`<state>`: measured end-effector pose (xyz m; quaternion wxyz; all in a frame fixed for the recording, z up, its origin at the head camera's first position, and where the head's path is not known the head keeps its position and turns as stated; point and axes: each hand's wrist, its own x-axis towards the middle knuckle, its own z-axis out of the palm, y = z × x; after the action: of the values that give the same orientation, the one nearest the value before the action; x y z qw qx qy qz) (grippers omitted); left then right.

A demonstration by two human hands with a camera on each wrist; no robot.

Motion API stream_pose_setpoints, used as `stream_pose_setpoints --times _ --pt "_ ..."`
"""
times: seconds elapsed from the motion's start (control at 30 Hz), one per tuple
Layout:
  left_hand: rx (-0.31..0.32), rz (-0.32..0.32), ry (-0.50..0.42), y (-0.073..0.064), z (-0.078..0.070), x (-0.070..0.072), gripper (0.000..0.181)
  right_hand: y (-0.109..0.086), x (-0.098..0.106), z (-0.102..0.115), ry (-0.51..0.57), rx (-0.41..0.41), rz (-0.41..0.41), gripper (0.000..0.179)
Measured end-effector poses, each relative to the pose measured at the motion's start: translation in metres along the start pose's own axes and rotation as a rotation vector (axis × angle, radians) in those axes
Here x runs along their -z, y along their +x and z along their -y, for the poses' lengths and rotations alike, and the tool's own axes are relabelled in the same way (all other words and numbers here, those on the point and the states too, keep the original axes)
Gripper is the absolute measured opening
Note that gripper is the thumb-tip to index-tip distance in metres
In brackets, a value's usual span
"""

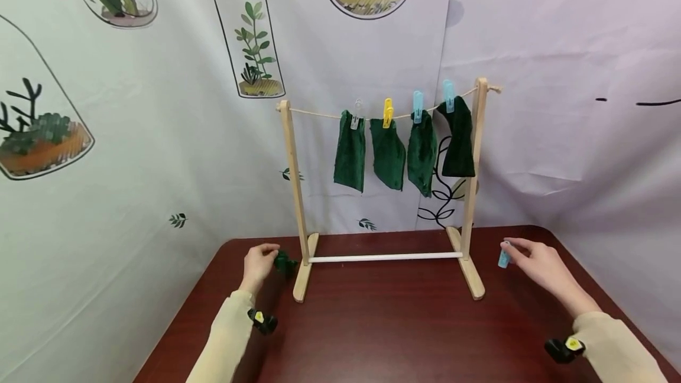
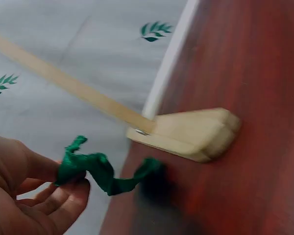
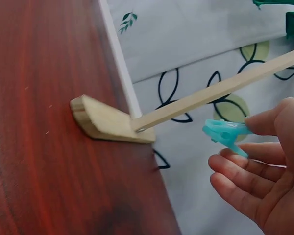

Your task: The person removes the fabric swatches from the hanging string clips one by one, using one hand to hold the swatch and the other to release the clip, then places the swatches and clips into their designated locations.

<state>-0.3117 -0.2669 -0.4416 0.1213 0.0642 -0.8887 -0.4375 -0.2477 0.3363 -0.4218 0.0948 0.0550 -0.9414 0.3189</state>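
Observation:
My left hand (image 1: 259, 265) pinches a crumpled dark green cloth piece (image 2: 105, 171) between thumb and fingers, just left of the rack's left foot (image 1: 305, 273). To the right of the rack, my right hand (image 1: 540, 262) holds a light blue clothespin (image 3: 228, 133) by its handle ends. Between the hands stands a small wooden drying rack (image 1: 476, 152) with a string (image 1: 316, 113) tied across its top. Several green cloth pieces hang from the string, among them one (image 1: 349, 155) under a clear clothespin (image 1: 355, 120) and one (image 1: 388, 155) under a yellow clothespin (image 1: 388, 112).
Two blue clothespins, the left one (image 1: 417, 105) and the right one (image 1: 449, 95), clip cloths at the string's right part. A white crossbar (image 1: 385, 257) joins the rack's feet low over the dark red table (image 1: 383, 324). A printed curtain (image 1: 159, 135) hangs behind.

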Motion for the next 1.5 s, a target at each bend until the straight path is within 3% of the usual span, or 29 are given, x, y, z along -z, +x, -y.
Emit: stream_pose_setpoints --times 0.2,0.93,1.5 --pt "-0.013 0.062 0.045 -0.017 0.012 -0.002 0.023 -0.001 -0.007 -0.008 -0.039 0.023 0.038 0.06" --pt "0.015 0.203 0.071 -0.032 0.026 -0.012 0.016 0.001 -0.038 -0.019 -0.112 -0.015 0.187 0.052" --pt "0.027 0.202 0.034 -0.038 0.027 -0.021 0.015 0.001 -0.057 -0.023 -0.055 -0.056 0.17 0.053"
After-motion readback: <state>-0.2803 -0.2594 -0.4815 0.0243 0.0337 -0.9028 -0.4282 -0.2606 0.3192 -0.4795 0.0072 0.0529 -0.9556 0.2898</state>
